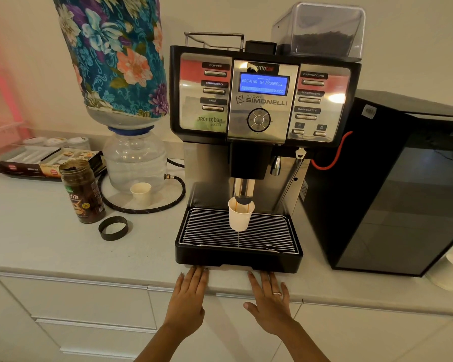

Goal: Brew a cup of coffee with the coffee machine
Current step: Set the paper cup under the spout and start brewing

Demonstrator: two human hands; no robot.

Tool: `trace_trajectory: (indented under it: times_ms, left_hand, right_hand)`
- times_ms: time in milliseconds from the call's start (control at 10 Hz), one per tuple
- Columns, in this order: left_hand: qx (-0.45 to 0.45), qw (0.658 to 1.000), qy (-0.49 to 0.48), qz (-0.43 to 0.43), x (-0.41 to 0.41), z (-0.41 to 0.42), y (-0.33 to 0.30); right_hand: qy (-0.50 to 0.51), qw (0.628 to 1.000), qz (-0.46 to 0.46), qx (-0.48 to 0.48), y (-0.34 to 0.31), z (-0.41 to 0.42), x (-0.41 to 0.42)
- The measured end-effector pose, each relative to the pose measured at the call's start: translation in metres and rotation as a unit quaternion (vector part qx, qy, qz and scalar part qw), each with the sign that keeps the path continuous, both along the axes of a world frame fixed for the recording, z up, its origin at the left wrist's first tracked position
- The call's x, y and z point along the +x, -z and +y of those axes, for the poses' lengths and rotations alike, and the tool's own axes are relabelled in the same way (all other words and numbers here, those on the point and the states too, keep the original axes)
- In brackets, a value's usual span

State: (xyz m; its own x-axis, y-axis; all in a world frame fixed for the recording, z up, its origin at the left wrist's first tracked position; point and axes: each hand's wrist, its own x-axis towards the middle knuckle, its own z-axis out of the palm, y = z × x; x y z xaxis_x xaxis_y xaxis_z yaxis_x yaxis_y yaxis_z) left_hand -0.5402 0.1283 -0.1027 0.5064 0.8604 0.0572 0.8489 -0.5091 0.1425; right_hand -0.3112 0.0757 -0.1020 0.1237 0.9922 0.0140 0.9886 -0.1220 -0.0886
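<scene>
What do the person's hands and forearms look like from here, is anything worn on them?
Both forearms are bare as far as the view shows, with no sleeves, gloves, watch or bracelet. The left hand wears nothing visible. The right hand has one thin, light-coloured ring on a finger. The nails look short; I cannot tell whether they are painted.

coffee machine: black and silver, blue display
paper cup: white
bottle cover: teal, patterned with orange and purple flowers
jar: brown
ring: black
hose: red
</scene>
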Motion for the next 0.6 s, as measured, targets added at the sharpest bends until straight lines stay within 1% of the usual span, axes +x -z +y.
trace_trajectory:
  times_ms: [600]
  left_hand:
    - [-0.005, 1.000, 0.001, 0.005, 0.0001, 0.0014, 0.0022]
  right_hand:
    - [0.004, 0.999, 0.005, -0.050, -0.0058, -0.0021, -0.0016]
